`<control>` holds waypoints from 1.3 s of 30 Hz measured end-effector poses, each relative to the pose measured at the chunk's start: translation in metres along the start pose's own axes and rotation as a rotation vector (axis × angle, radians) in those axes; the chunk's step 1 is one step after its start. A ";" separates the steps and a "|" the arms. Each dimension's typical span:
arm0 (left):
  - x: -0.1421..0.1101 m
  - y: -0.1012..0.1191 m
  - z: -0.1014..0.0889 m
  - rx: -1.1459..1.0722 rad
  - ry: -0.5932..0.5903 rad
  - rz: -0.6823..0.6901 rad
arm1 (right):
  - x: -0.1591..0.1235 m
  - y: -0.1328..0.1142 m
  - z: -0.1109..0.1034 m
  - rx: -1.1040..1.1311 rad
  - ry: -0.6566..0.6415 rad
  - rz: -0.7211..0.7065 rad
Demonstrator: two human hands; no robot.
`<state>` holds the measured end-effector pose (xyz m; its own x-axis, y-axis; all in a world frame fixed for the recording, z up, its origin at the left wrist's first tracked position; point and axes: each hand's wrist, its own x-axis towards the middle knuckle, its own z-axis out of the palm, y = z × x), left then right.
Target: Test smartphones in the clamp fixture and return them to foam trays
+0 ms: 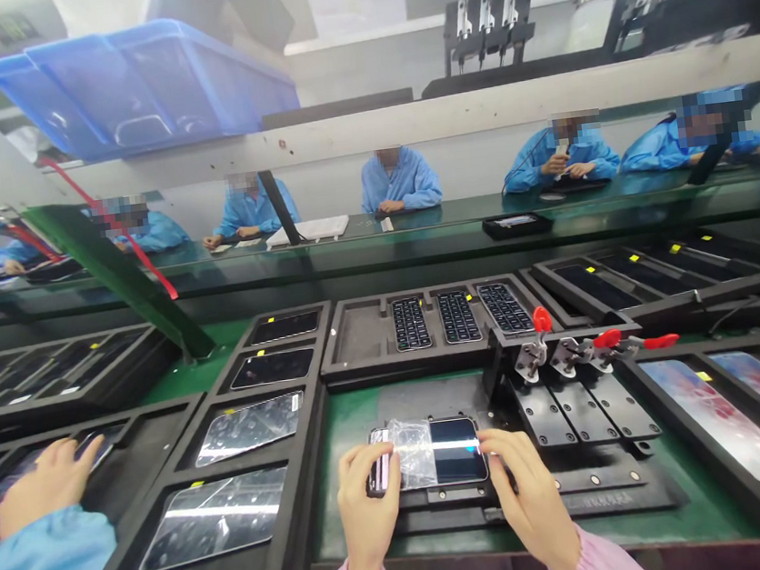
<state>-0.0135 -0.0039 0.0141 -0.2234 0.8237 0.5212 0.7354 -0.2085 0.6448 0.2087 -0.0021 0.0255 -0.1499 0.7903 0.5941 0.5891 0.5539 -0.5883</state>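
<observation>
A dark phone screen panel (455,450) lies flat on a black fixture plate (580,473) in front of me, with a crumpled clear film (413,450) over its left half. My left hand (368,510) is closed on the panel's left end, fingers curled over its edge and the film. My right hand (531,496) pinches the panel's right end. Both pink sleeves show at the bottom edge. Red-handled toggle clamps (586,348) stand on the fixture just beyond the panel.
A black tray (198,562) of screen panels sits to my left, another tray (716,466) to my right. A tray (359,338) of keypad parts lies behind the fixture. A co-worker's hand (49,483) in a blue sleeve reaches into a far-left tray. Several people in blue sit across the conveyor.
</observation>
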 end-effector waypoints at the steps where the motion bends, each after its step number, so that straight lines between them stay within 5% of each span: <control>1: 0.000 -0.001 0.000 -0.004 -0.004 0.005 | 0.000 -0.003 -0.006 0.001 0.023 -0.036; 8: -0.003 0.001 0.006 -0.097 -0.006 -0.021 | 0.035 -0.010 -0.069 -0.109 0.314 -0.188; 15: -0.011 0.052 0.038 -0.205 -0.132 0.001 | 0.099 -0.006 -0.108 -0.233 0.446 -0.147; 20: -0.016 0.073 0.055 -0.285 -0.163 -0.013 | 0.121 -0.011 -0.117 -0.266 0.335 -0.184; 30: -0.014 0.067 0.055 -0.228 -0.112 -0.016 | 0.149 -0.003 -0.108 -0.459 0.049 -0.208; 35: -0.015 0.060 0.049 -0.201 -0.070 -0.038 | 0.151 -0.007 -0.108 -0.421 0.113 -0.209; 39: -0.014 0.047 0.038 -0.141 -0.050 -0.080 | 0.119 -0.015 -0.110 -0.372 0.239 -0.235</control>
<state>0.0487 -0.0053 0.0153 -0.2431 0.8650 0.4389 0.6189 -0.2101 0.7569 0.2690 0.0546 0.1656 -0.1518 0.5492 0.8218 0.8109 0.5446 -0.2141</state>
